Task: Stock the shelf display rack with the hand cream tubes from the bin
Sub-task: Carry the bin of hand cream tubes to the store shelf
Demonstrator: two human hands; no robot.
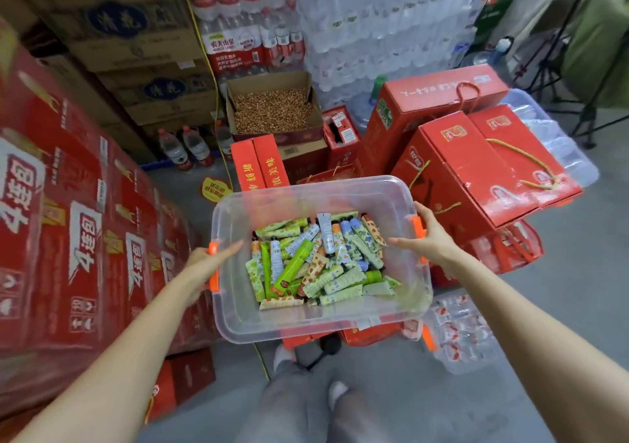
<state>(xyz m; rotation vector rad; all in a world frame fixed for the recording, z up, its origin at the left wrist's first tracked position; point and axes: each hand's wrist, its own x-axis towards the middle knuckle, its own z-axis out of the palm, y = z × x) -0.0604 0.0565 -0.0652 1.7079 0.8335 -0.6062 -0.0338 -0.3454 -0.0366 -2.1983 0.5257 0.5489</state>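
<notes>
The left hand [207, 265] is gripping the left rim of the clear bin [306, 327] at an orange latch [213, 272], with a digit lying along the inner wall. The right hand [430, 238] is gripping the right rim, thumb reaching inside. The hand cream tubes [320, 259] are lying in a loose heap on the bin's bottom, between both hands and touched by neither. Stacked red cartons [68, 238] are standing outside the left hand. Red gift boxes [476, 170] are sitting beyond the right hand.

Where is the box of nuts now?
Head view, upper centre: the box of nuts sits beyond the clear bin and red cartons, just below the bottled-water packs.
</notes>
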